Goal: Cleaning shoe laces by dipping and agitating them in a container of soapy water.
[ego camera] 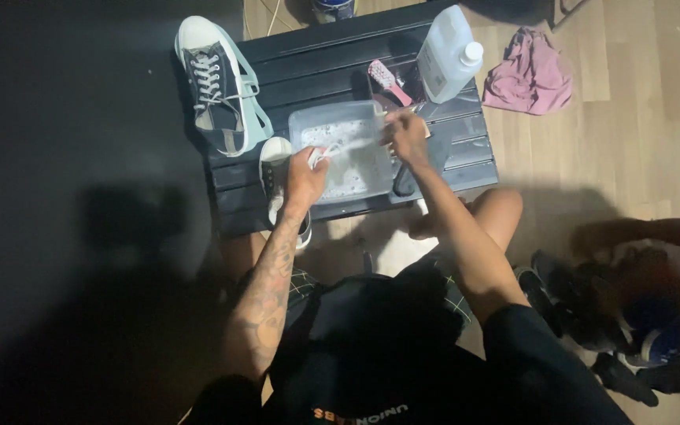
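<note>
Scene: a seated person bends over a low black slatted table (466, 161) that stands on a wood floor, seen from above.
Left hand: the left hand (306, 168) is over the left rim of a clear plastic tub (326, 120), fingers pinched shut on one end of a white shoelace (345, 149).
Right hand: the right hand (405, 134) is at the tub's right rim, fingers closed on the other end of the lace; the exact grip is blurred.
Shoelace: pulled into a line between the two hands, across the tub and above the sudsy water in it.
Tub: at the middle of the table, towards its near edge.
Near-left edge: a dark sneaker with a white toe cap (277, 175) lies just beside the tub, partly under the left wrist, overhanging the near edge.
Far-left corner: a second dark laced sneaker (214, 83) rests on a pale green sole piece, well apart from the tub.
Far edge: a pink brush (388, 83) lies just behind the tub, with a large clear bottle with a white cap (448, 53) tilted beside it at the far-right corner.
Floor: a pink cloth (529, 72) lies to the right of the table; a blurred heap of dark shoes (627, 323) sits at the lower right.
</note>
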